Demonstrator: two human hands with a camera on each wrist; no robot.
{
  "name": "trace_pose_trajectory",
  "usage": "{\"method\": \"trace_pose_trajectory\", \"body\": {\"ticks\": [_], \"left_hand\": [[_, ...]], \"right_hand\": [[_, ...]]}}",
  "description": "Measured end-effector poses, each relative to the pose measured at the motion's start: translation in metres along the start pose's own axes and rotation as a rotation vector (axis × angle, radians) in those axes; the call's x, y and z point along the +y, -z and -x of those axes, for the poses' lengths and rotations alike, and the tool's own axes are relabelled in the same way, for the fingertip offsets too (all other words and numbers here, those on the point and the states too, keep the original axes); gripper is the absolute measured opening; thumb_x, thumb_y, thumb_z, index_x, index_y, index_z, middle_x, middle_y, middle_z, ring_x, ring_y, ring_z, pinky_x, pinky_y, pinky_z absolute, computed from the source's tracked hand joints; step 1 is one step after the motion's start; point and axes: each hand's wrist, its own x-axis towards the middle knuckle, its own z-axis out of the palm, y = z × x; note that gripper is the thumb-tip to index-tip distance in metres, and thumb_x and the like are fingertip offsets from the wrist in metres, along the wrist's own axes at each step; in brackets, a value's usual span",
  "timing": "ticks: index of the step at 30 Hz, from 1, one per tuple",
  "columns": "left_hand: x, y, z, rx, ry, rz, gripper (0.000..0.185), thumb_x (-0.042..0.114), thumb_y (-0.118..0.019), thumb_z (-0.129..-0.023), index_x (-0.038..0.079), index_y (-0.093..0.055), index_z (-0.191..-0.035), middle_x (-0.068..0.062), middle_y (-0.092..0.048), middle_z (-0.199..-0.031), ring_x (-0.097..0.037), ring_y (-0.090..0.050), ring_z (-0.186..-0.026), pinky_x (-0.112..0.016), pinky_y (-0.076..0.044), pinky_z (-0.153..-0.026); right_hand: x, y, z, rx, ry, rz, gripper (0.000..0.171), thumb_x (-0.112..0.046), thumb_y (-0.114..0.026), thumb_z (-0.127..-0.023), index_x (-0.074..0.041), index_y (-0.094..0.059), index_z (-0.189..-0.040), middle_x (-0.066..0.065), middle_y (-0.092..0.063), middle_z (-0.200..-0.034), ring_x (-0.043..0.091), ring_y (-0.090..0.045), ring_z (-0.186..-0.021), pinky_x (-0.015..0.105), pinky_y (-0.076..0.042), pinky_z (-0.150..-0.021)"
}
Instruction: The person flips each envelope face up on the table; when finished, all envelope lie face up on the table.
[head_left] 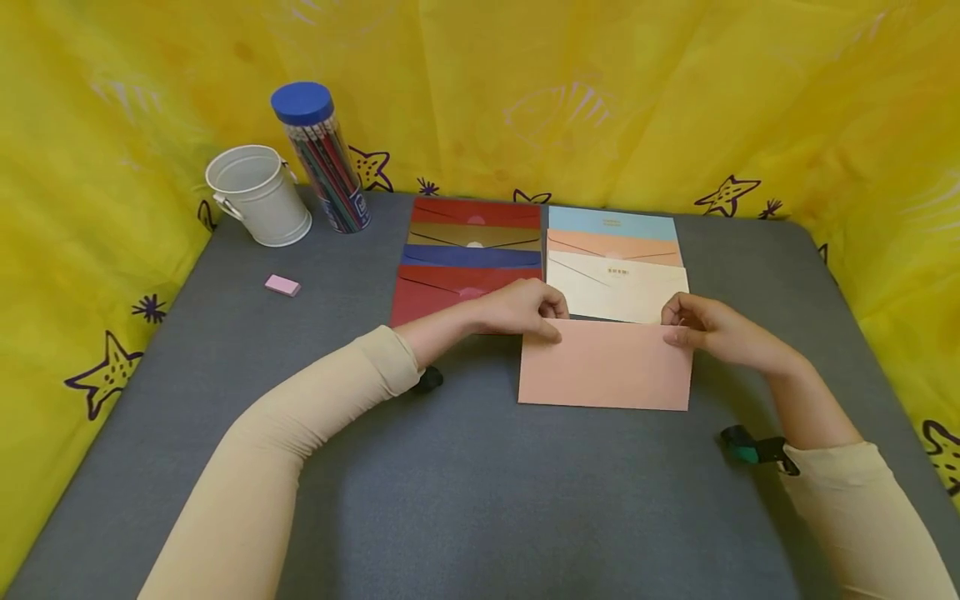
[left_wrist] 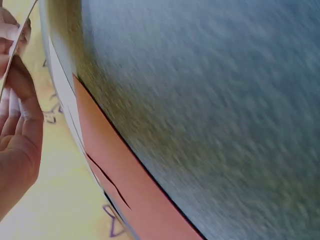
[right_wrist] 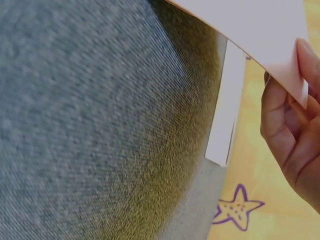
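Surface: a grey felt-like table top fills the frame, walled on three sides by a yellow cloth backdrop printed with purple stars.
Far left: one white metal bucket, one clear pencil tube with a blue lid, one pink eraser lying apart on the grey.
Centre stack: four dark envelopes overlapping, red, gold, blue and red.
Right stack: three pale envelopes overlapping, blue, peach and cream.
Held item: one pink envelope, just in front of the pale stack, its near edge on the table.
Left hand: the left hand pinches the pink envelope's upper left corner.
Right hand: the right hand pinches its upper right corner, thumb over the edge in the wrist view.
Sleeves: two cream sleeves reach to the wrists.
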Motion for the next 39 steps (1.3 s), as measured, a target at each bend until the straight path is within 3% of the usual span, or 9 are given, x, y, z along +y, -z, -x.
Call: {"method": "trace_pose_trajectory", "body": {"ticks": [4,7,12,18,21,25,30,34,39], "left_hand": [[-0.009,0.008,0.001,0.093,0.066,0.118,0.019,0.015,-0.071,-0.087,0.009,-0.07,-0.105,0.001,-0.065,-0.087,-0.011,-0.054,-0.079,-0.021,-0.044,-0.073],[-0.015,0.012,0.001,0.136,0.1,0.216,0.015,0.015,-0.071,-0.088,0.008,-0.067,-0.1,0.001,-0.061,-0.077,-0.013,-0.054,-0.072,-0.024,-0.043,-0.069],[-0.021,0.015,0.002,0.152,0.12,0.35,0.011,0.011,-0.069,-0.09,0.005,-0.06,-0.092,-0.002,-0.066,-0.08,-0.016,-0.066,-0.077,-0.029,-0.055,-0.075],[-0.023,0.016,0.002,0.163,0.115,0.414,0.012,0.005,-0.068,-0.09,0.002,-0.062,-0.099,-0.005,-0.066,-0.088,-0.014,-0.069,-0.079,-0.036,-0.06,-0.082],[-0.022,0.017,0.0,0.199,0.103,0.433,0.012,0.003,-0.068,-0.089,0.001,-0.062,-0.1,-0.003,-0.065,-0.086,-0.013,-0.069,-0.077,-0.037,-0.06,-0.081],[-0.021,0.02,-0.002,0.282,0.084,0.468,0.011,0.002,-0.068,-0.089,0.0,-0.062,-0.098,-0.002,-0.064,-0.083,-0.012,-0.068,-0.076,-0.038,-0.061,-0.081],[-0.019,0.023,-0.005,0.397,0.054,0.425,0.01,0.006,-0.07,-0.089,0.003,-0.066,-0.098,-0.005,-0.066,-0.087,-0.014,-0.067,-0.08,-0.035,-0.06,-0.082],[-0.018,0.022,-0.008,0.49,0.036,0.303,0.011,0.011,-0.071,-0.089,0.007,-0.072,-0.099,-0.007,-0.071,-0.096,-0.014,-0.064,-0.088,-0.025,-0.054,-0.08],[-0.017,0.02,-0.013,0.559,0.038,0.267,0.009,0.013,-0.071,-0.088,0.01,-0.075,-0.096,-0.007,-0.074,-0.096,-0.013,-0.065,-0.086,-0.019,-0.05,-0.075]], "right_hand": [[0.003,0.005,0.002,0.074,-0.034,-0.017,0.009,-0.002,-0.057,-0.097,0.003,-0.05,-0.101,-0.004,-0.051,-0.086,0.011,-0.051,-0.074,0.026,-0.043,-0.061],[0.006,0.009,0.003,0.121,-0.063,-0.021,0.011,-0.004,-0.057,-0.098,0.002,-0.049,-0.103,-0.004,-0.052,-0.086,0.01,-0.052,-0.074,0.026,-0.044,-0.063],[0.012,0.015,0.006,0.187,-0.106,-0.024,0.013,-0.006,-0.056,-0.098,0.002,-0.048,-0.104,-0.006,-0.053,-0.083,0.01,-0.052,-0.072,0.027,-0.044,-0.062],[0.013,0.02,0.007,0.289,-0.207,-0.058,0.014,-0.013,-0.058,-0.099,-0.005,-0.051,-0.108,-0.01,-0.055,-0.086,0.007,-0.053,-0.075,0.023,-0.047,-0.064],[0.012,0.022,0.007,0.368,-0.261,-0.193,0.012,-0.015,-0.06,-0.098,-0.01,-0.055,-0.107,-0.012,-0.059,-0.084,0.006,-0.056,-0.074,0.022,-0.05,-0.064],[0.012,0.027,0.008,0.441,-0.232,-0.441,0.011,-0.006,-0.063,-0.094,-0.012,-0.06,-0.103,-0.009,-0.066,-0.085,0.007,-0.063,-0.073,0.019,-0.054,-0.065],[0.016,0.03,0.01,0.482,-0.163,-0.621,0.015,0.005,-0.064,-0.09,-0.009,-0.067,-0.095,-0.005,-0.071,-0.085,0.009,-0.069,-0.073,0.02,-0.057,-0.067],[0.02,0.03,0.011,0.539,-0.125,-0.687,0.019,0.009,-0.064,-0.089,-0.007,-0.073,-0.093,-0.004,-0.072,-0.086,0.01,-0.068,-0.073,0.02,-0.057,-0.067],[0.023,0.031,0.014,0.563,-0.075,-0.733,0.024,0.01,-0.061,-0.09,-0.007,-0.076,-0.095,-0.002,-0.074,-0.088,0.009,-0.071,-0.076,0.019,-0.058,-0.068]]}}
